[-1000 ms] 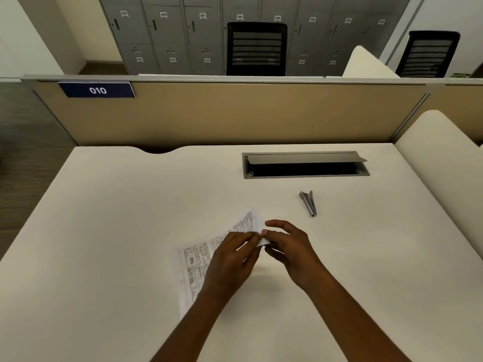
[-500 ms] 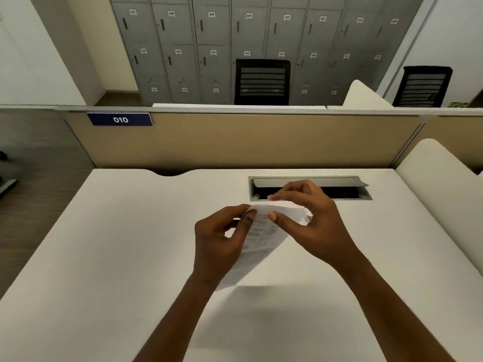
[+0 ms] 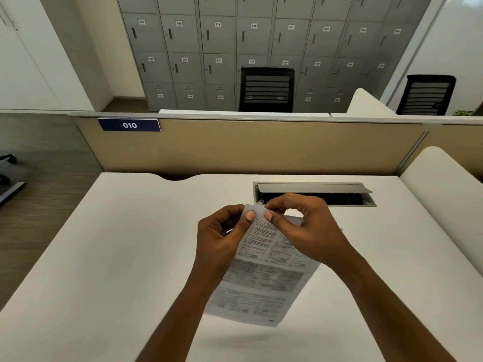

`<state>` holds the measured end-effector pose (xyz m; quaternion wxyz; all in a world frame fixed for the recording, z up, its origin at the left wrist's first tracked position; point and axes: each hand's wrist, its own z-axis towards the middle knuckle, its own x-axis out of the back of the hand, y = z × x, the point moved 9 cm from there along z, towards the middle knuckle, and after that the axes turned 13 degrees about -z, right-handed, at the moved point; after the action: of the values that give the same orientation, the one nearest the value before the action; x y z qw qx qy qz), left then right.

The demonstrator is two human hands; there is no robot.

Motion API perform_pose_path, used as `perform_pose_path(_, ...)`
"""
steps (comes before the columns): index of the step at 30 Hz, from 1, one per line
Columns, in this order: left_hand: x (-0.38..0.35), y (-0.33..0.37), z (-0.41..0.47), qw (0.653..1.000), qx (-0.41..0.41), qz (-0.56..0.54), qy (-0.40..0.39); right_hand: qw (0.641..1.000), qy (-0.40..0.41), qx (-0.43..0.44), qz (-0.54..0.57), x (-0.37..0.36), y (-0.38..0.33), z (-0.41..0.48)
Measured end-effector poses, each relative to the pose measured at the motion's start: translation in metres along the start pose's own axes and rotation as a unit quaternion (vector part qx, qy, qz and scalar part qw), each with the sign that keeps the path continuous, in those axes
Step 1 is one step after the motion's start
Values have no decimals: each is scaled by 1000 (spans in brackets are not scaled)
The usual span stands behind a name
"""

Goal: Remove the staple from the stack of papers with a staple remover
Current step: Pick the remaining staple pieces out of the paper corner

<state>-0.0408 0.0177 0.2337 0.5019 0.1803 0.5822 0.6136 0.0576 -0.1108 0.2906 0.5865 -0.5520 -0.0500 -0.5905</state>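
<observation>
The stack of papers (image 3: 264,278), flat on the desk (image 3: 130,257) a second ago, now hangs above it, near centre. Fingers of the left hand (image 3: 217,239) and right hand (image 3: 311,231) pinch its far corner. The staple remover is out of sight, so prying likely hasn't begun.

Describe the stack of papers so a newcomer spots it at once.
Over the white desk, just before the grey cable hatch, the left hand and right hand hold something up. It is the papers: the only printed sheets there, pinched at their top corner.
</observation>
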Motion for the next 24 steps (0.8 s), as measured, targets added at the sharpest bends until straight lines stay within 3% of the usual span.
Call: perform_pose_path(24, -12, 4, -10, 997, 48, -15, -55, 999, -49, 2, 23, 0, -18, -9)
